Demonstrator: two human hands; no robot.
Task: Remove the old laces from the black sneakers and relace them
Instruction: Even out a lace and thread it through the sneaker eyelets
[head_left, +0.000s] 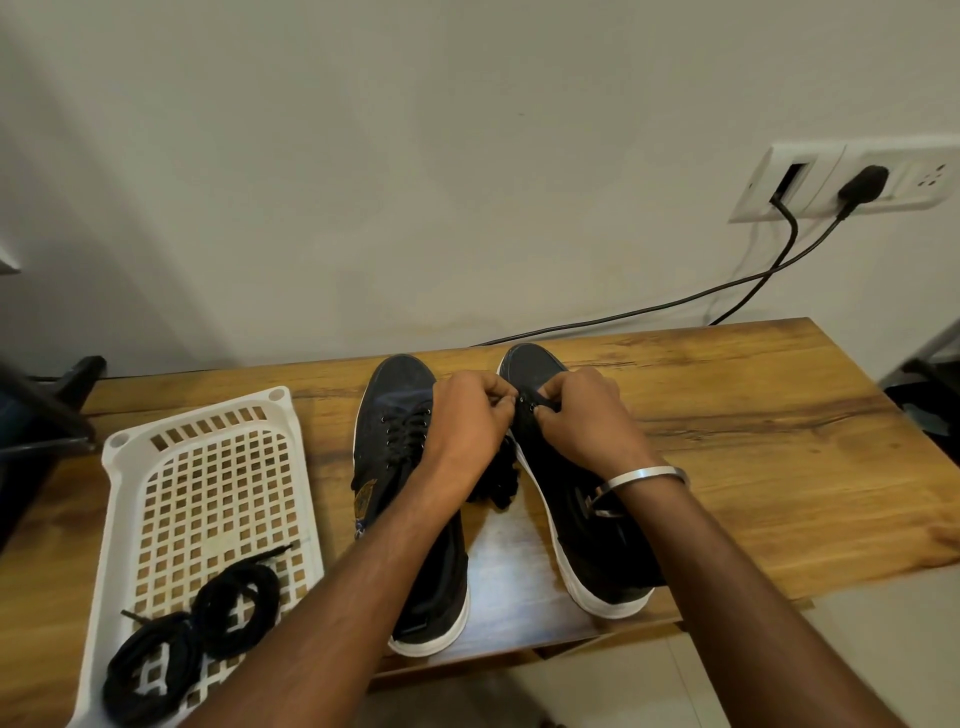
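Both grips narrow, pinching. Left hand (467, 415) and right hand (582, 415) meet over the far eyelets of the right sneaker (587, 530), fingers curled on its black lace (535, 402); loose lace bunched (498, 478) below the left wrist. Left sneaker (405, 467) just beside, laced, partly covered by the left forearm. Both stand on the wooden desk (727, 415). White basket (208, 467) at left holds two coiled black laces (197, 629). Steel bangle (644, 475) on right wrist. Wall socket (831, 179) far right, cables trailing down.

Wooden table (727, 415) against a plain pale wall (415, 156); white socket panel (841, 179) at right, two black cables (753, 280) trailing down; pale floor (727, 675) below.
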